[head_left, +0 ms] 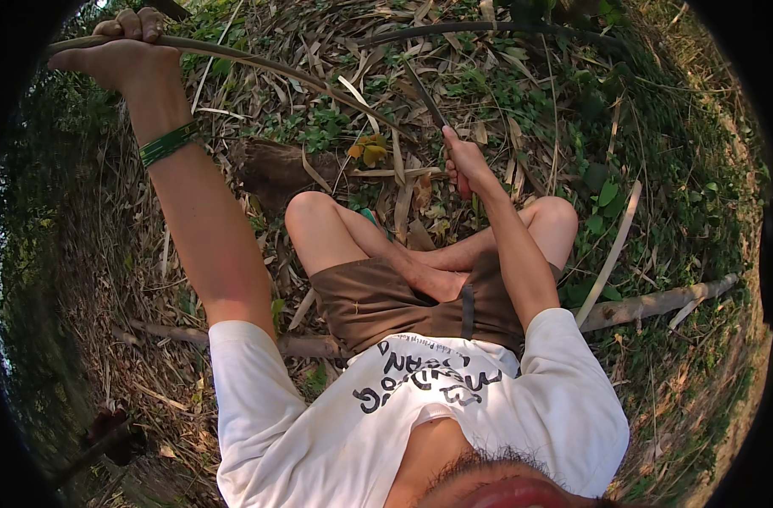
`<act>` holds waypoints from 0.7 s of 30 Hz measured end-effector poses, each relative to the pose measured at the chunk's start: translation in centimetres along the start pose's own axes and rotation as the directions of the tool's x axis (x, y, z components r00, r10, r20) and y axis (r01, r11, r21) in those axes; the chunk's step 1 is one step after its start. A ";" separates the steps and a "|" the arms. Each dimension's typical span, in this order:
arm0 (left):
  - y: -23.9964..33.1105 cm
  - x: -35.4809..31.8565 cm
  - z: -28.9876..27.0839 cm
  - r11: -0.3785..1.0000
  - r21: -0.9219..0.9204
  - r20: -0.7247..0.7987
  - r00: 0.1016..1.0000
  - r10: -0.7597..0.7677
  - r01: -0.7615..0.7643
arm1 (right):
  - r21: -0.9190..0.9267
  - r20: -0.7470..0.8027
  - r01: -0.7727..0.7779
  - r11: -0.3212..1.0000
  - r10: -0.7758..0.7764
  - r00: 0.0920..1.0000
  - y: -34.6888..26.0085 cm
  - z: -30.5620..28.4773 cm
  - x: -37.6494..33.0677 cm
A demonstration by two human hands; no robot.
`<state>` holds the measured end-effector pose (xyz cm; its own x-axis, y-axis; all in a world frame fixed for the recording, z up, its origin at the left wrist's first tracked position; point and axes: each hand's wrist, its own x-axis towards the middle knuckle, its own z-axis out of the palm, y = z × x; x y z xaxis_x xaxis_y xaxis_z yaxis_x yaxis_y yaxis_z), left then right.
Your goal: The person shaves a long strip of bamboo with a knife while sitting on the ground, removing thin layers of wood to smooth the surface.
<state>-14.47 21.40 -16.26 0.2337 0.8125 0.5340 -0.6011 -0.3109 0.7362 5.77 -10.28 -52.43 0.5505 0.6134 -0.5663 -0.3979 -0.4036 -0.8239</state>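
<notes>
My left hand (137,52), arm stretched far out to the upper left, is closed around a long, thin greenish-brown strip (259,62) that looks like split bamboo or cane. From that hand the strip slopes down to the right, its other end near the leaves in front of my legs. In front of my crossed legs, my right hand (464,161) grips a knife (429,97) by its reddish handle. The dark blade points up and away, its tip close to the strip but apart from it.
A dark curved pole (505,28) lies across the far ground. A brown chunk of wood (276,165) sits beyond my knee, near yellow leaves (369,151). To the right, a pale flat strip (611,254) leans by a long branch (640,311). Dry leaves and green plants surround me.
</notes>
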 end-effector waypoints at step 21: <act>3.3 -6.5 3.5 0.972 -0.233 0.068 0.996 0.052 -0.035 | 0.132 -0.101 0.280 0.951 -0.269 0.958 0.2 1.4 -7.0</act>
<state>-15.26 13.36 -15.87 0.2539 0.7597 0.5987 -0.7704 -0.2154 0.6000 0.84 -13.71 -48.59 0.7082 0.6275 -0.3234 -0.3209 -0.1219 -0.9392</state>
